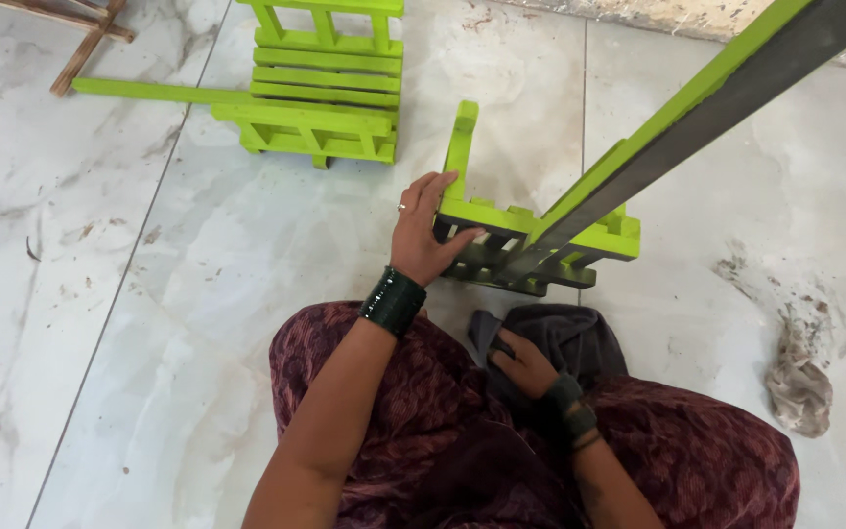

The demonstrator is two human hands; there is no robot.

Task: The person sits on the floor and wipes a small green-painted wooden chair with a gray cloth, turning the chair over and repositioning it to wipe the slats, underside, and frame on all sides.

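Wiping in hand: left hand (425,235) has its grip closed on the green frame (531,240), standing on the floor (198,294). Right hand (526,364) seems to clutch a dark cloth (570,338) at the lap. Next calls for cloth brought to frame.

home workshop: marble floor (198,294), painted frames (325,88)

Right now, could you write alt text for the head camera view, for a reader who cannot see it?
A seated person's left hand grips a lime-green slatted wooden frame on a marble floor, while the right hand rests on a dark cloth in the lap. A second green frame lies farther away, and a crumpled rag lies to the right.
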